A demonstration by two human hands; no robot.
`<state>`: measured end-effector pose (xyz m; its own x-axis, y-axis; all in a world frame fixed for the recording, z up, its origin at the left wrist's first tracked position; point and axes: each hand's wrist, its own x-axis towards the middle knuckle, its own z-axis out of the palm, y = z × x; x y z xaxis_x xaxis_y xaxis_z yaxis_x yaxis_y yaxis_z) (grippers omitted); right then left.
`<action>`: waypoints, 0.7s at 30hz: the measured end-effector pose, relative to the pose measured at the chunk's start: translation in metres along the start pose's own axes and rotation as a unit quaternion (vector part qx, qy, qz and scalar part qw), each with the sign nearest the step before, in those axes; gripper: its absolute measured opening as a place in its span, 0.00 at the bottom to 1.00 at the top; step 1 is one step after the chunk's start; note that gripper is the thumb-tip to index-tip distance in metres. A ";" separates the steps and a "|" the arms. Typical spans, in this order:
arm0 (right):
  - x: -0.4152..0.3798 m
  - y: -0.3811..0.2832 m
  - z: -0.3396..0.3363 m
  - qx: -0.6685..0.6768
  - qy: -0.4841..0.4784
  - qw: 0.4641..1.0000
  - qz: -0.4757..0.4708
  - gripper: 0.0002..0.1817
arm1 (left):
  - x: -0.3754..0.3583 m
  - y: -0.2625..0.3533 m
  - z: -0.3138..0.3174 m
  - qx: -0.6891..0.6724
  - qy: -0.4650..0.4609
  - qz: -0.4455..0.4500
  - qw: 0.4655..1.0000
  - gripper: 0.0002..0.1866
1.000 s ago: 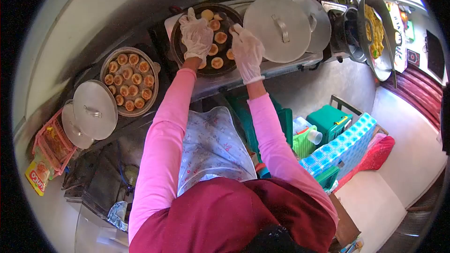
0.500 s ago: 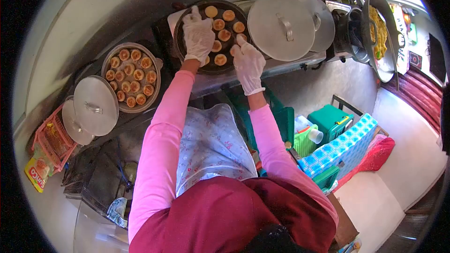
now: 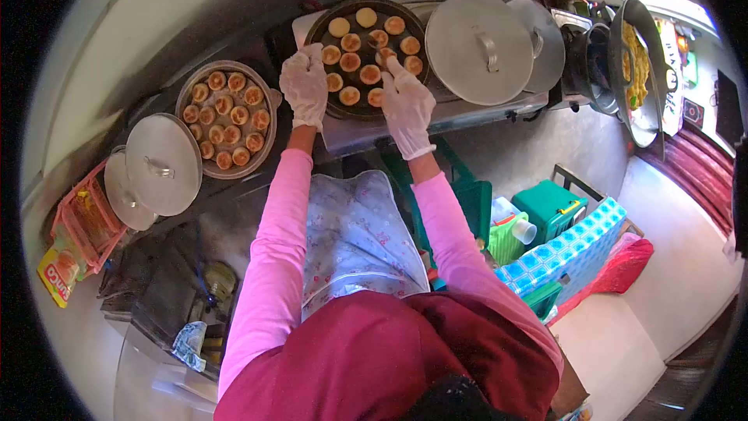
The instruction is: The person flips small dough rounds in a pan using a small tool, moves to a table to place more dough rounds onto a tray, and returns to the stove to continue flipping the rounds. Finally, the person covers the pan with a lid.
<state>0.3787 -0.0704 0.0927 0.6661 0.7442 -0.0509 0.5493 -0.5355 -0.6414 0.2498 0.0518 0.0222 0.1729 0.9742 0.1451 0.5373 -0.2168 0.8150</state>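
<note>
My left hand (image 3: 305, 87), in a thin clear glove, is closed at the left rim of a dark round pan (image 3: 327, 25); whatever its fingers hold is hidden. Several small round cakes (image 3: 350, 61) lie in the pan, mostly browned on top, with paler ones at the back. My right hand (image 3: 408, 103), gloved too, reaches over the pan's front right edge. Its fingers are pinched at a browned cake (image 3: 383, 55) in the right half of the pan; a small dark tool seems to touch that cake, too small to make out.
A second round pan (image 3: 271, 113) of browned cakes stands to the left, near metal lids (image 3: 164, 164) and a red basket (image 3: 87, 222). Large lids (image 3: 479, 47) lie right of the dark pan. Farther right is a wok (image 3: 658, 70) with yellow food. Green boxes (image 3: 549, 209) stand below.
My left hand has moved from over the pan to its left rim. My right hand stays near the pan's right half. The view has shifted slightly, and more cakes show.
</note>
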 end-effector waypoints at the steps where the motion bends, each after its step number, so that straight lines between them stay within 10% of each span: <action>1: 0.000 0.005 0.002 0.012 0.004 1.000 -0.024 0.16 | -0.002 0.001 0.000 0.004 0.007 0.014 1.000 0.10; 9: -0.015 -0.006 -0.006 -0.188 -0.124 0.973 -0.047 0.14 | -0.022 0.006 0.009 0.064 -0.040 0.077 0.994 0.13; 16: -0.030 0.032 -0.007 -0.073 0.009 0.992 -0.107 0.12 | -0.030 0.000 0.021 0.032 -0.092 0.122 0.988 0.08; 21: -0.020 0.005 -0.001 -0.042 -0.019 0.998 -0.054 0.12 | -0.022 0.016 -0.025 -0.047 -0.018 -0.053 0.997 0.14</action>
<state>0.3686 -0.0885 0.0918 0.5828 0.8125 -0.0152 0.6574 -0.4823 -0.5790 0.2339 0.0284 0.0456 0.1504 0.9879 0.0369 0.4751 -0.1050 0.8736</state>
